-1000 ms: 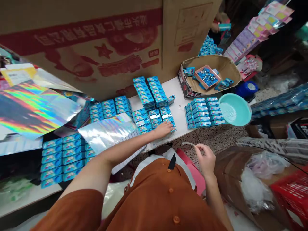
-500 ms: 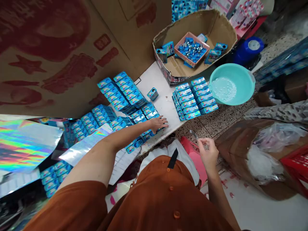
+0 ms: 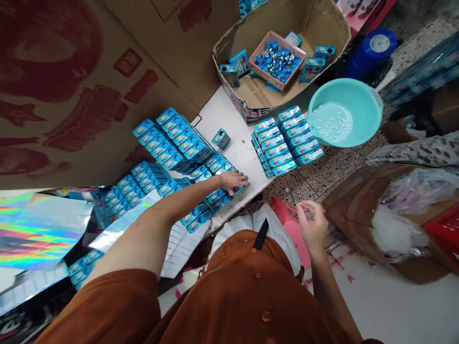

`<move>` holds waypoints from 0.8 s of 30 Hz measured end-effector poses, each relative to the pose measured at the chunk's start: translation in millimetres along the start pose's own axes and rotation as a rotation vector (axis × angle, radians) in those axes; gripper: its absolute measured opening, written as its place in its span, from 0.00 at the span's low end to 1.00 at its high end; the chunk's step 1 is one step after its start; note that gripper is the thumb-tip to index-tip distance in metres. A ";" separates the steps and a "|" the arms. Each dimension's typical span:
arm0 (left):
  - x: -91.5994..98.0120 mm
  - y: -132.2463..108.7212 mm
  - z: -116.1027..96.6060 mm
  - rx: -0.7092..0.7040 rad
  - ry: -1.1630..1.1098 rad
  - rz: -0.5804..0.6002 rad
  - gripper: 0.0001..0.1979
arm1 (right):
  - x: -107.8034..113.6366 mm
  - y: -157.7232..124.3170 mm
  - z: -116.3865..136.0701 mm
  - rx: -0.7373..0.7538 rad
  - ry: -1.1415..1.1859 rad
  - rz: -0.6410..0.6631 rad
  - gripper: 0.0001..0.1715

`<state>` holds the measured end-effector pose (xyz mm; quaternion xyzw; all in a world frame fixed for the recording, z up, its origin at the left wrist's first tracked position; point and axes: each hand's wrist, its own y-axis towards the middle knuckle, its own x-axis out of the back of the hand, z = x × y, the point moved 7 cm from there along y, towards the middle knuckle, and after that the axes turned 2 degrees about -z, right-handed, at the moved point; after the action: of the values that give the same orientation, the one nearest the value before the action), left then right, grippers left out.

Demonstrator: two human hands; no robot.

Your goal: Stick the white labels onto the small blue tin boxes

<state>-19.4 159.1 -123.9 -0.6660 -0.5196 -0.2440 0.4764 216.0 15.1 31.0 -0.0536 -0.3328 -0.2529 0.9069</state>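
Note:
My left hand (image 3: pixel 234 180) rests palm down over the front row of small blue boxes (image 3: pixel 216 162), its fingers stretched out. Several of these boxes have a round hole or cap on the top face. Off the table's front edge, my right hand (image 3: pixel 312 223) pinches a small, thin grey spoon-like tool (image 3: pixel 290 195). One loose blue box (image 3: pixel 221 139) stands alone on the white table (image 3: pixel 238 143). To the right of it, two rows of blue boxes (image 3: pixel 275 148) stand close together.
A turquoise basin (image 3: pixel 366 114) holding small white pellets stands right of the rows. Behind is a cut-down cardboard box (image 3: pixel 236 102) with a pink tray (image 3: pixel 263 69) of blue and silver caps. A large printed carton (image 3: pixel 86 71) walls the left; an open carton (image 3: pixel 344 210) stands right.
My view has shifted a little. My left hand has settled lower onto the boxes, its fingers less spread. My right hand keeps its pinch on the spoon-like tool.

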 end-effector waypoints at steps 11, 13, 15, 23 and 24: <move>38.1 30.7 39.9 0.379 -0.041 -0.180 0.37 | -10.0 -4.8 9.7 0.017 -0.041 0.024 0.09; 45.8 37.1 51.5 0.522 -0.074 -0.242 0.39 | -10.3 -6.1 10.0 0.007 -0.050 0.019 0.09; 50.3 41.7 56.9 0.623 -0.091 -0.287 0.39 | -9.2 -8.0 9.6 -0.003 -0.060 0.006 0.09; 41.9 3.9 66.5 0.707 -0.198 -0.497 0.54 | -1.1 -11.7 5.6 -0.012 -0.072 -0.019 0.10; 37.3 -8.6 70.4 0.717 -0.181 -0.481 0.56 | -0.2 -11.2 5.0 -0.013 -0.069 -0.023 0.09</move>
<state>-26.6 238.7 -120.1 -0.3373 -0.7514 -0.0928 0.5595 207.4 6.9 33.9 -0.0641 -0.3628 -0.2636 0.8915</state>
